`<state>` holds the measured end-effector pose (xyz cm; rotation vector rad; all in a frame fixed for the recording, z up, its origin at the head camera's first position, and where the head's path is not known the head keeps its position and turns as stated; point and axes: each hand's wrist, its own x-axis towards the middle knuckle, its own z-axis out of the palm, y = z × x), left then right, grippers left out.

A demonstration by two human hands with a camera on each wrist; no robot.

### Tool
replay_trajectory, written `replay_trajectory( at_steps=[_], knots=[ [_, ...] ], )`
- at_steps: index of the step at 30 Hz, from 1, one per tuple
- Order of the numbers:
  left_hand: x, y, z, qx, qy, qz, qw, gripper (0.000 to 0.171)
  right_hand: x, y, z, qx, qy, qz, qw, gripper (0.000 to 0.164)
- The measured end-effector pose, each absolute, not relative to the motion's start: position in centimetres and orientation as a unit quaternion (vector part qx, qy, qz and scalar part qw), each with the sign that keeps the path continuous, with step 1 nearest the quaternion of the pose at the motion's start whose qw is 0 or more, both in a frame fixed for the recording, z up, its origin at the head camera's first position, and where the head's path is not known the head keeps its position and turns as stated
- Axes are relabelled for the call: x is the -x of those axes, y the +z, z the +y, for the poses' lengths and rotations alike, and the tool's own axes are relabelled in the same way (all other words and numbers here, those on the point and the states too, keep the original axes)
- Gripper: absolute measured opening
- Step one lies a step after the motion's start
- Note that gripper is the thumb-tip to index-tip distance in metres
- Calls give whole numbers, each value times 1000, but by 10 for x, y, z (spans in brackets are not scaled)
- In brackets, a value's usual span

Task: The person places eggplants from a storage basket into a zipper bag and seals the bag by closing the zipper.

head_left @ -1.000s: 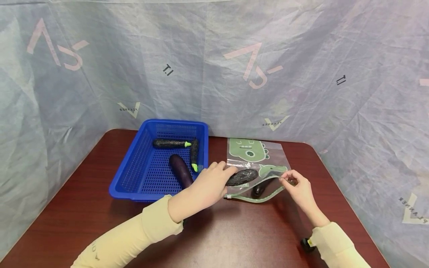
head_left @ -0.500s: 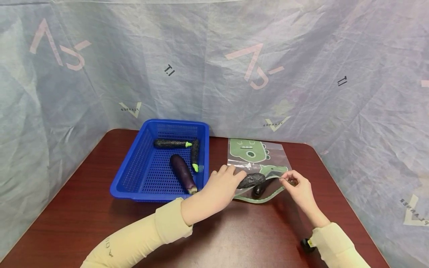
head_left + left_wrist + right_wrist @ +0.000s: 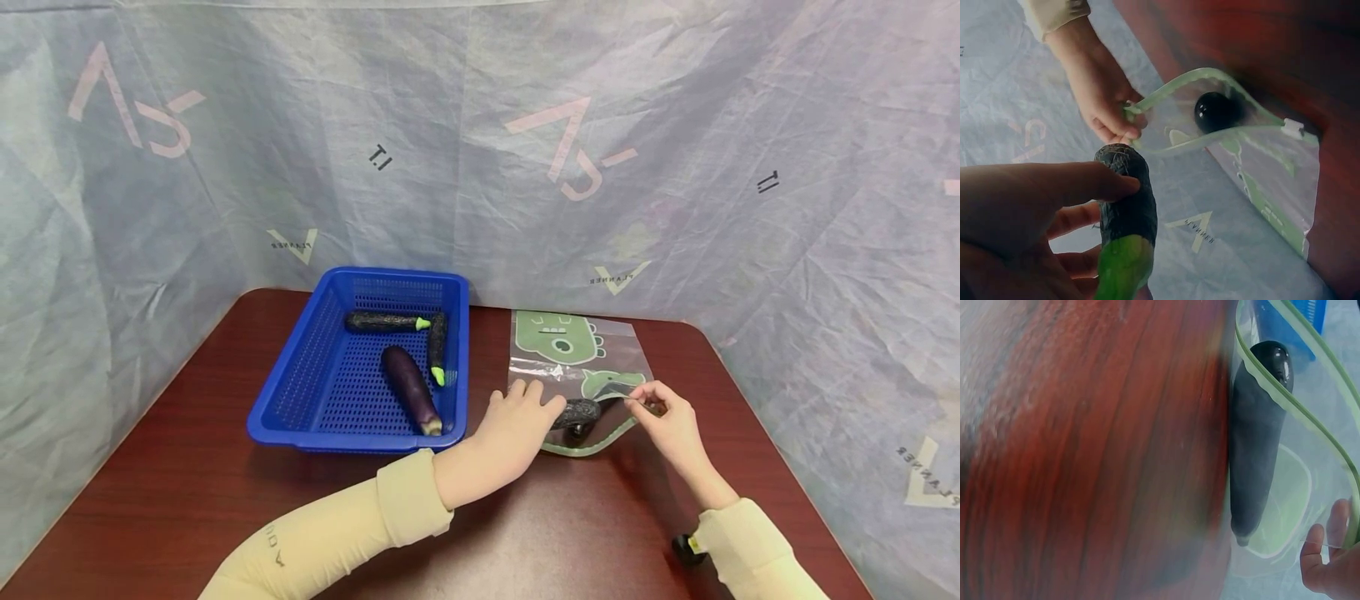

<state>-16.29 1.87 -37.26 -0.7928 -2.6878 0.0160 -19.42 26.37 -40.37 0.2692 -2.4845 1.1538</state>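
In the head view my left hand [image 3: 513,435] grips a dark, wrinkled zucchini [image 3: 581,412] at the mouth of a clear zip bag [image 3: 547,375] with green prints. The left wrist view shows its bright green stem end [image 3: 1124,265] between thumb and fingers. My right hand [image 3: 670,421] pinches the bag's rim at the right, and the green-edged mouth gapes. Inside the bag lies a glossy dark eggplant [image 3: 1257,440]; the zucchini partly hides it in the head view. A white slider [image 3: 1293,128] sits at one end of the zip.
Left of the bag stands a blue perforated basket [image 3: 300,437]. It holds a purple eggplant [image 3: 408,387] and two dark zucchini, one lying crosswise [image 3: 382,322], the other lengthwise [image 3: 437,346]. A grey cloth [image 3: 450,208] hangs behind the reddish-brown table [image 3: 570,533].
My left hand has moved right and slightly toward me, carrying the zucchini over the bag's mouth. The purple eggplant's stem end has come into sight. My right hand stays at the bag's rim.
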Motion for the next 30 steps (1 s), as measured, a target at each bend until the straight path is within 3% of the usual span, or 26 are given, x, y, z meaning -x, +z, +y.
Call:
replay_trajectory(
  at_steps=[14, 30],
  knots=[
    [168, -398, 40, 272, 23, -938, 212, 15, 196, -405, 263, -93, 426, -879, 191, 6],
    [169, -419, 59, 273, 32, -944, 180, 9, 196, -405, 263, -84, 433, -877, 190, 6]
  ],
)
